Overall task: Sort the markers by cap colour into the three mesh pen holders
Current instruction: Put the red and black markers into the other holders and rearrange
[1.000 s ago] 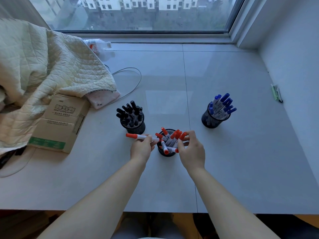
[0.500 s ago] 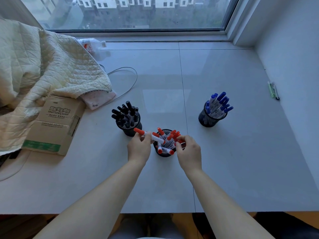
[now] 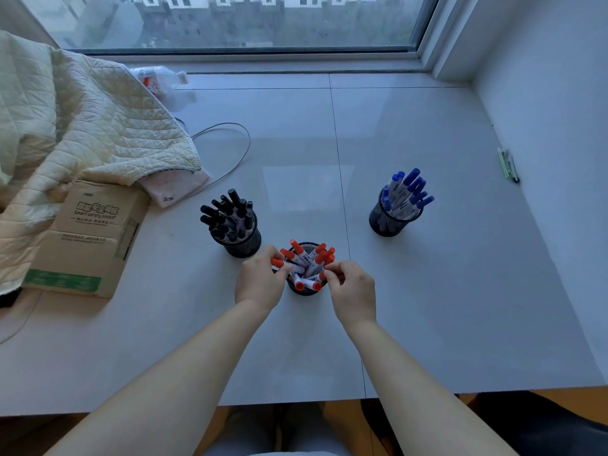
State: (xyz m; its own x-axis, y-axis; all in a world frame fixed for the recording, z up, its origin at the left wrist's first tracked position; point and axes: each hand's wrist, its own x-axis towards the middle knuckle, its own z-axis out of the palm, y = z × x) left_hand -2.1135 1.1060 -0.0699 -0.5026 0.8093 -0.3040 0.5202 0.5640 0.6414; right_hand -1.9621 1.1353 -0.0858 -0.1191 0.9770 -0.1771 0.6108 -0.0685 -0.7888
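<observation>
Three black mesh pen holders stand on the pale tiled sill. The left holder [image 3: 242, 246] is full of black-capped markers [image 3: 227, 213]. The right holder [image 3: 383, 223] carries blue-capped markers [image 3: 408, 192]. The near middle holder [image 3: 304, 291] is packed with red-capped markers [image 3: 312, 261]. My left hand [image 3: 260, 281] grips one red-capped marker [image 3: 278, 263] at the holder's left rim, its tip pointing into the holder. My right hand [image 3: 352, 287] pinches the red cap of a marker [image 3: 324, 274] at the holder's right rim.
A quilted cream blanket [image 3: 75, 136] and a cardboard box [image 3: 92, 235] lie at the left. A grey cable [image 3: 230, 149] loops behind them, with a plastic bottle [image 3: 158, 80] near the window. Two pens [image 3: 508, 166] lie by the right wall.
My left hand has swung its red-capped marker from lying flat out to the left toward the middle holder. My right hand stayed at the holder's right rim.
</observation>
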